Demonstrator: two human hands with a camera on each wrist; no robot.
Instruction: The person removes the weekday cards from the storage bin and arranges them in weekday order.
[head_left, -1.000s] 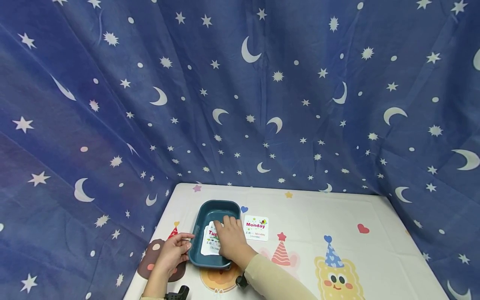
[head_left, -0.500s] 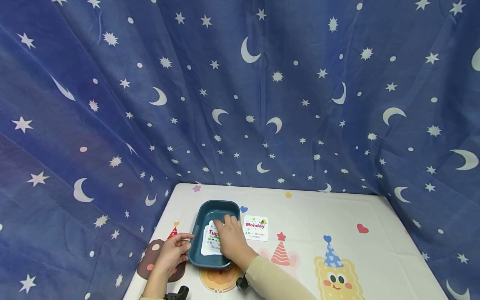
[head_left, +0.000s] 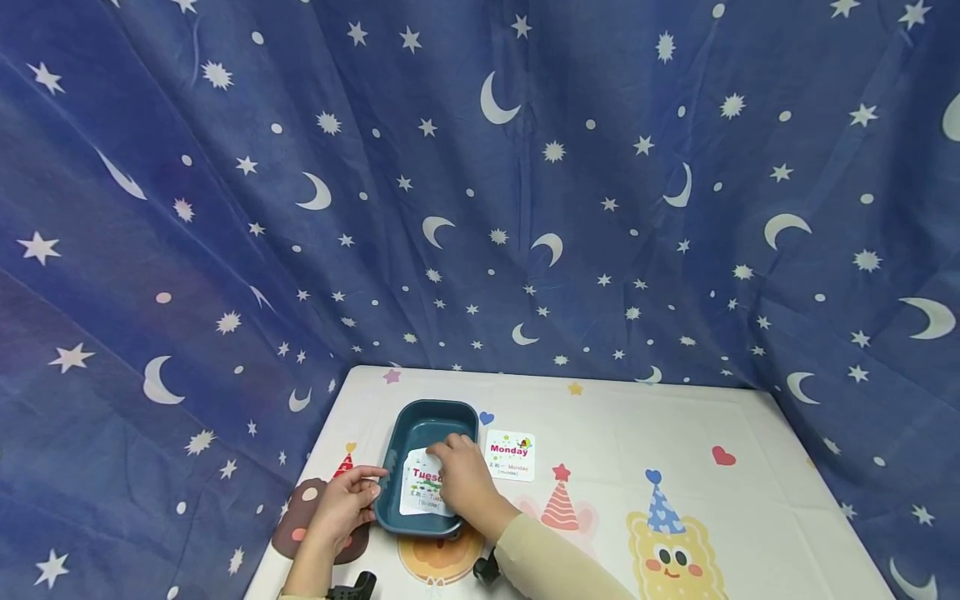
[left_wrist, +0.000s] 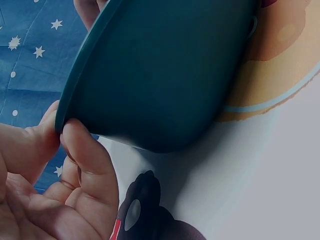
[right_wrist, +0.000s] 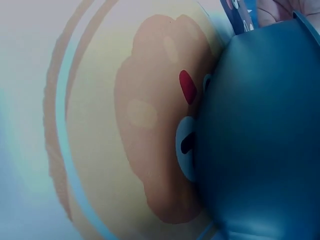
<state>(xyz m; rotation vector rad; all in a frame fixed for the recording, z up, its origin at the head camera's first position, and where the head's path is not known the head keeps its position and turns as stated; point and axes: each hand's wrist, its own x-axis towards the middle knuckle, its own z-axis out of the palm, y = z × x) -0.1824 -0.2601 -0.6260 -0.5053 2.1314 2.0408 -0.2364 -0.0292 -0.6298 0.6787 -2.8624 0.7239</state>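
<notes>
A dark teal rectangular tray (head_left: 429,427) stands toward the left part of the table. My left hand (head_left: 342,507) pinches its left rim; the left wrist view shows thumb and fingers (left_wrist: 87,160) on either side of that rim. Inside the tray lies a white card printed "Tuesday" (head_left: 422,492), with Chinese text below the word. My right hand (head_left: 467,483) reaches over the right side of the tray and grips this card by its right edge, covering the end of the word. The right wrist view has only the tray's outer wall (right_wrist: 260,125), the right hand being hidden there.
A "Monday" card (head_left: 512,456) lies face up on the tablecloth, just right of the tray. The white tablecloth (head_left: 637,433) carries printed cartoon figures and hearts. A blue star-and-moon curtain (head_left: 570,208) hangs behind and along both sides.
The Tuesday card has shifted slightly toward me and to the left, showing more of its word. The right hand has moved slightly with it. The left hand keeps its place on the rim.
</notes>
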